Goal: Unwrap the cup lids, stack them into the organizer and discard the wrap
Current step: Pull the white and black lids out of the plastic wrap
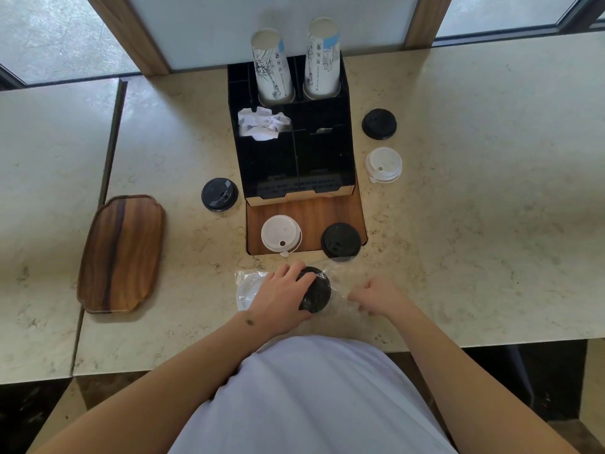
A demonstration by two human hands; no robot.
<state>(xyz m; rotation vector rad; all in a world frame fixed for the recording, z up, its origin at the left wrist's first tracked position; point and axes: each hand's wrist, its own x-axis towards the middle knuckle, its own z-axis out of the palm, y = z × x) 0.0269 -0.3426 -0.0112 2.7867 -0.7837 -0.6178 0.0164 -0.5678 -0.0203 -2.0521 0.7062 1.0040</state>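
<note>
Both forearms are bare, with no sleeves, watch or rings in view. The left hand (281,298) has a small dark mark on the back of its wrist. The right hand (379,296) shows no markings. A plain pale lavender-white top (311,398) covers the torso.

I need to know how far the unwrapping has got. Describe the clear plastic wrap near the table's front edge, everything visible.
The plastic wrap is thin, clear and crinkled, lying flat on the pale stone table just in front of the organizer. It still covers a black lid and a white lid side by side. The left hand presses on it over the lids; the right hand pinches its right end in a closed grip.
</note>
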